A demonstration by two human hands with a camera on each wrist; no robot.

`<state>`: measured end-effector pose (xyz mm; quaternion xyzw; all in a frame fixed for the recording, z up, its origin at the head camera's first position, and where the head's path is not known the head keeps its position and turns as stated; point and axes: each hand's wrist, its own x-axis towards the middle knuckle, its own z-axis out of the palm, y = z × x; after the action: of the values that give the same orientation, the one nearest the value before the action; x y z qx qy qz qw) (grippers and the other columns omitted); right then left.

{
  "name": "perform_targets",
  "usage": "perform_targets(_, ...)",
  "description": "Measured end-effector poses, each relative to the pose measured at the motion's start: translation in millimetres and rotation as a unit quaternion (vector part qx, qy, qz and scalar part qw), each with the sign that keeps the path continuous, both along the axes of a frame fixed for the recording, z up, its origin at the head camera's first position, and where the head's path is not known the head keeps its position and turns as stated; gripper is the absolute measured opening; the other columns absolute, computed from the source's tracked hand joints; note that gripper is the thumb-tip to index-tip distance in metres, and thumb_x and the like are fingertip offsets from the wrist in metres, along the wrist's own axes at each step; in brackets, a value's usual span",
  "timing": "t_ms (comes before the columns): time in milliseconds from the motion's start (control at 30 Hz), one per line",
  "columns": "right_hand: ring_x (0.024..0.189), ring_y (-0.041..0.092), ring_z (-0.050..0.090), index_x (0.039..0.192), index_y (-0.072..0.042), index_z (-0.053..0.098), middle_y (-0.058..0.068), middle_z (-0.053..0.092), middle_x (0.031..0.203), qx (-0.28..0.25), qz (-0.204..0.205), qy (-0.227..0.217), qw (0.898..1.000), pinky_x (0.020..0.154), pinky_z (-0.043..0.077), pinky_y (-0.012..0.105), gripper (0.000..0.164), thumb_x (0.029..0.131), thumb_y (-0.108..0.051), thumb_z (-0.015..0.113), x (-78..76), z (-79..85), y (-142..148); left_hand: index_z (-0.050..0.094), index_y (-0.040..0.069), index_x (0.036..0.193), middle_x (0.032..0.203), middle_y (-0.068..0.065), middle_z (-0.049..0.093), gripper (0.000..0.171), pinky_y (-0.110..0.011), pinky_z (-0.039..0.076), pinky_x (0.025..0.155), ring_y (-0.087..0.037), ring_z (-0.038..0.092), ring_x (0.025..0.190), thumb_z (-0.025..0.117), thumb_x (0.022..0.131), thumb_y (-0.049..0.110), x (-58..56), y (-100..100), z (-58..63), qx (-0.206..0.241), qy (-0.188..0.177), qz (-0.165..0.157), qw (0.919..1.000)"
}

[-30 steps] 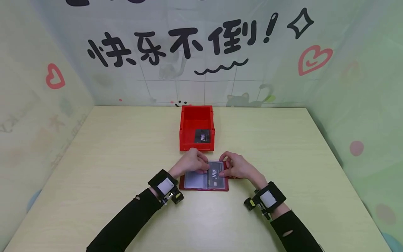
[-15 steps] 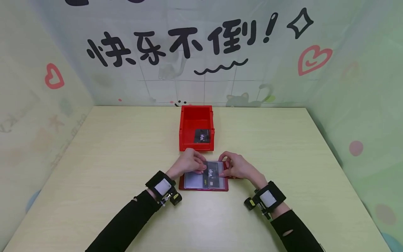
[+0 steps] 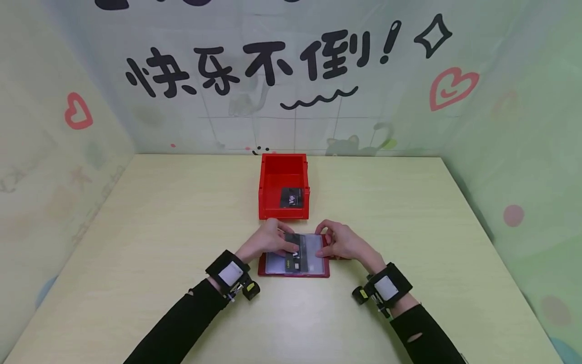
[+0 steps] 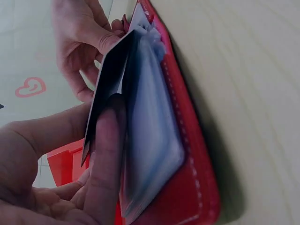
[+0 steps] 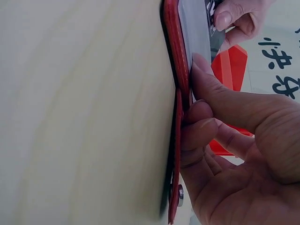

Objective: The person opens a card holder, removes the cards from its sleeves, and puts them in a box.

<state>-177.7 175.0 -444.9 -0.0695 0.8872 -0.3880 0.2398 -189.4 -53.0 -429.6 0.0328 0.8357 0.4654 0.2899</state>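
Observation:
A red card holder (image 4: 190,197) with clear plastic sleeves (image 3: 313,263) lies unfolded on the table. My left hand (image 3: 267,239) pinches a black VIP card (image 3: 292,264) between thumb and fingers over the holder. In the left wrist view the card stands tilted, apart from the sleeves along part of its length, with a finger behind it; whether its far edge is still in a sleeve I cannot tell. Gripping the holder's right side is my right hand (image 3: 346,242), its thumb on the sleeve and fingers curled at the edge, as the right wrist view shows.
Behind the holder stands a red bin (image 3: 284,174), with another black VIP card (image 3: 291,197) lying inside it. The holder's strap with a metal snap (image 5: 181,195) sticks out below my right hand. Printed walls close off the table's back and sides.
My left hand has drawn the VIP card leftward from the right part of the holder, and the card now tilts. The right hand keeps its place on the holder.

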Motion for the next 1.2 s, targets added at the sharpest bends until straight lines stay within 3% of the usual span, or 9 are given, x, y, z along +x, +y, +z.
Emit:
perform_targets(133,0.079,0.019,0.056,0.123,-0.013,0.057,0.007,0.051,0.085,0.003,0.001,0.002,1.000,0.059,0.047,0.025,0.046,0.084,-0.014,0.081,0.4,-1.0,-0.1,0.068,-0.002,0.115,0.106,-0.013,0.068,0.032,-0.026,0.059,0.068,-0.020,0.065,0.090,0.076,0.089,0.015,-2.6,-8.8,3.1,-0.007,-0.028,-0.013,0.9995)
perform_targets(267,0.080,0.019,0.056,0.123,-0.012,0.056,0.008,0.051,0.085,0.004,0.006,0.007,1.000,0.059,0.046,0.025,0.046,0.084,-0.014,0.081,-0.1,-0.6,0.7,0.055,-0.003,0.122,0.111,-0.015,0.060,0.037,-0.022,0.056,0.065,-0.022,0.060,0.094,0.070,0.094,0.015,-5.5,-17.8,8.9,-0.020,-0.049,-0.019,0.9984)
perform_targets(367,0.078,0.019,0.056,0.123,-0.012,0.056,0.008,0.051,0.085,0.001,0.006,0.005,1.000,0.059,0.045,0.025,0.046,0.084,-0.013,0.081,-0.7,0.0,1.0,0.046,-0.002,0.130,0.114,-0.017,0.057,0.043,-0.022,0.056,0.064,-0.023,0.059,0.097,0.066,0.097,0.015,-6.6,-22.5,14.5,-0.023,-0.054,-0.022,0.9980)
perform_targets(500,0.076,0.019,0.055,0.122,-0.012,0.057,0.008,0.050,0.085,-0.002,0.004,0.004,1.000,0.058,0.045,0.025,0.046,0.084,-0.013,0.081,-0.5,-0.5,1.2,0.046,-0.003,0.130,0.110,-0.016,0.058,0.041,-0.022,0.056,0.063,-0.023,0.061,0.096,0.064,0.098,0.014,-8.1,-25.1,20.1,-0.017,-0.040,-0.028,0.9987)
perform_targets(667,0.077,0.019,0.054,0.123,-0.012,0.057,0.008,0.050,0.085,-0.002,0.004,0.004,1.000,0.059,0.044,0.025,0.046,0.084,-0.013,0.081,0.2,-0.7,0.7,0.052,-0.004,0.125,0.102,-0.016,0.065,0.033,-0.025,0.058,0.066,-0.021,0.065,0.088,0.063,0.099,0.012,-13.8,-22.6,24.9,-0.002,-0.002,-0.018,0.9998)
perform_targets(900,0.079,0.019,0.055,0.123,-0.012,0.057,0.007,0.050,0.086,0.002,0.002,0.005,1.000,0.059,0.045,0.025,0.046,0.084,-0.014,0.081,-0.8,-1.8,0.6,0.046,-0.003,0.141,0.109,-0.019,0.061,0.049,-0.025,0.058,0.069,-0.025,0.064,0.092,0.063,0.099,0.014,-30.9,-14.6,30.3,0.024,0.069,0.039,0.9966)
perform_targets(1067,0.082,0.018,0.055,0.123,-0.011,0.057,0.008,0.050,0.086,0.001,0.004,0.006,1.000,0.061,0.046,0.025,0.045,0.085,-0.014,0.081,-0.1,-1.1,0.7,0.049,-0.001,0.136,0.103,-0.021,0.063,0.042,-0.027,0.051,0.066,-0.025,0.060,0.087,0.062,0.100,0.014,-43.4,-4.6,30.2,0.014,0.180,0.080,0.9803)
perform_targets(1200,0.080,0.018,0.055,0.122,-0.011,0.057,0.007,0.051,0.085,0.002,0.006,0.008,1.000,0.060,0.046,0.025,0.045,0.084,-0.014,0.081,1.2,-0.4,0.7,0.048,-0.001,0.136,0.116,-0.023,0.066,0.040,-0.039,0.058,0.086,-0.029,0.062,0.097,0.060,0.101,0.014,-54.2,3.3,27.9,-0.009,0.251,0.104,0.9623)
